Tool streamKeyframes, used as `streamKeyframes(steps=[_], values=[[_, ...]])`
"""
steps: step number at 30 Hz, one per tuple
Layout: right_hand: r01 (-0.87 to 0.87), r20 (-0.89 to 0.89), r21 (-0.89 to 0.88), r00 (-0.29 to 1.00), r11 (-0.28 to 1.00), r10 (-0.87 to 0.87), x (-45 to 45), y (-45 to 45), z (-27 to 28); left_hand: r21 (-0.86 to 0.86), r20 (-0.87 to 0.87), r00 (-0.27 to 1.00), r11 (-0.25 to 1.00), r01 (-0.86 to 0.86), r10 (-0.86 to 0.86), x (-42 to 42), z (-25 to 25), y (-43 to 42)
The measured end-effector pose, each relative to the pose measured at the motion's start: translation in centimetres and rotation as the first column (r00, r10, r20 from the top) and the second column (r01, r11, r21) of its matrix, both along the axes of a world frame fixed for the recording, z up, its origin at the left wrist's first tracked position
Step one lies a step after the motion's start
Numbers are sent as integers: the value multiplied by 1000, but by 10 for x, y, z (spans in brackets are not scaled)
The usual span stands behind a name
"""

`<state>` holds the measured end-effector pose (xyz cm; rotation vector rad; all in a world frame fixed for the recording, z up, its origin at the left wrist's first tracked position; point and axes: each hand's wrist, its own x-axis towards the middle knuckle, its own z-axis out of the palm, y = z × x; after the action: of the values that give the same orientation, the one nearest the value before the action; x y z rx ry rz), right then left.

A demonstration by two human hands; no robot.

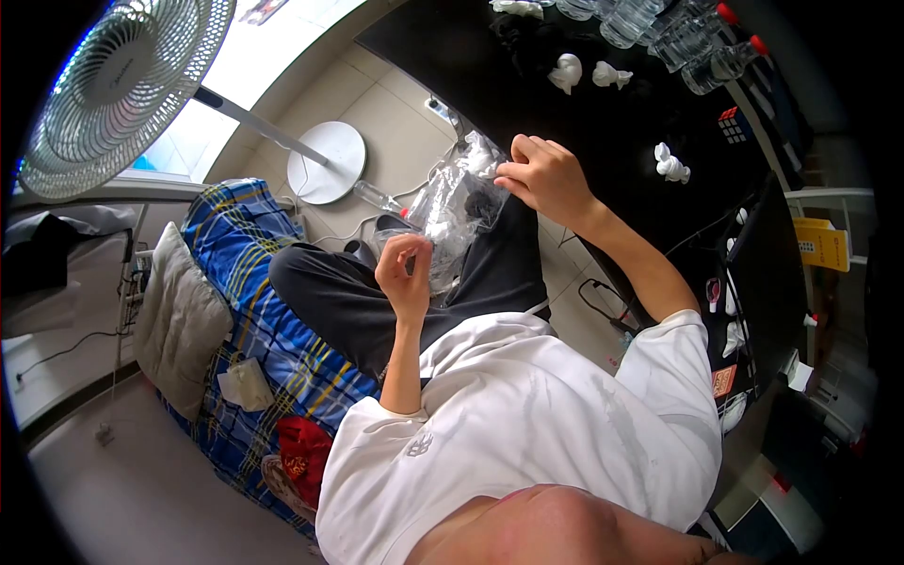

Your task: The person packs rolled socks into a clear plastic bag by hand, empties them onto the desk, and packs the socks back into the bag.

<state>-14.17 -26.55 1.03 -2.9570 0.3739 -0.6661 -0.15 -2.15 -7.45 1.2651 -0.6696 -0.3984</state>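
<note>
I saw plastic bag [443, 202] between two hands, above lap [504, 268], long axis about 1 to 7 o'clock. Left hand [404, 273] pinched near edge, bag at its 1 o'clock, middle nearer; right hand [548, 177] pinched far edge, bag at its 8 o'clock.
</note>
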Motion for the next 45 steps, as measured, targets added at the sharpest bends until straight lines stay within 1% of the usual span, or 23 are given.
streamKeyframes(steps=[2,4,5,7,8,11,17,18,19,23,25,26,28,32,33,35,36,38,39,40,42,43,45], values=[[-31,20,22,999,999,30,0,-1,0,5,0,1000,1000,-1,1,0,0,0],[8,98,128,995,992,-21,-1,-5,-5,-5,-10,1000,1000,1,-1,1,-1,1],[7,98,128,995,992,-20,-1,-6,-5,-5,-10,1000,1000,-1,1,1,-2,1],[64,181,347,974,936,-134,-2,-7,-4,-3,-6,1000,1000,0,0,2,-3,2],[62,182,346,974,936,-132,-2,-9,-4,-3,-6,1000,1000,-2,2,3,-3,3],[50,277,470,940,882,-200,-3,-14,-4,-8,-19,1000,1000,-13,13,3,-5,6],[-3,347,499,917,867,-197,-3,-19,-8,-50,-52,998,998,-24,21,13,-2,27],[-15,360,505,913,863,-194,-3,-18,-7,-66,-12,1000,997,-27,26,14,3,32],[-20,351,503,918,864,-184,-3,-18,-6,-83,29,999,996,-31,33,15,8,36],[-40,309,494,942,868,-133,-3,-12,0,-73,32,997,995,-72,75,19,13,65],[-167,350,355,936,920,35,-1,-7,1,-90,46,994,991,-95,99,19,15,80],[-179,344,349,937,920,52,0,-5,0,-101,64,992,989,-106,112,18,16,87],[-255,330,233,928,938,170,0,-3,-5,-109,51,990,987,-122,128,17,16,103],[-332,234,247,932,910,277,8,4,7,-78,74,984,985,-155,161,13,24,129],[-350,230,247,927,904,297,16,5,14,-48,98,985,990,-135,140,12,25,134],[-424,237,163,893,891,382,30,10,31,-2,115,989,996,-91,91,7,27,141],[-431,231,164,891,887,391,40,15,42,-4,110,989,995,-100,100,4,26,144],[-447,171,209,892,870,418,64,30,58,62,100,994,996,-58,52,-2,25,149],[-414,65,267,909,870,412,74,33,54,56,106,992,996,-69,63,-5,24,149],[-419,65,265,906,868,417,87,39,55,71,90,994,995,-63,57,-7,25,154],[-550,-150,117,813,827,562,107,48,57,59,112,990,994,-94,87,-8,21,158],[-512,-251,260,783,819,569,108,50,52,63,111,989,992,-107,99,-8,19,162],[-527,-274,249,767,813,581,108,59,58,76,47,992,989,-123,120,-9,16,165]])
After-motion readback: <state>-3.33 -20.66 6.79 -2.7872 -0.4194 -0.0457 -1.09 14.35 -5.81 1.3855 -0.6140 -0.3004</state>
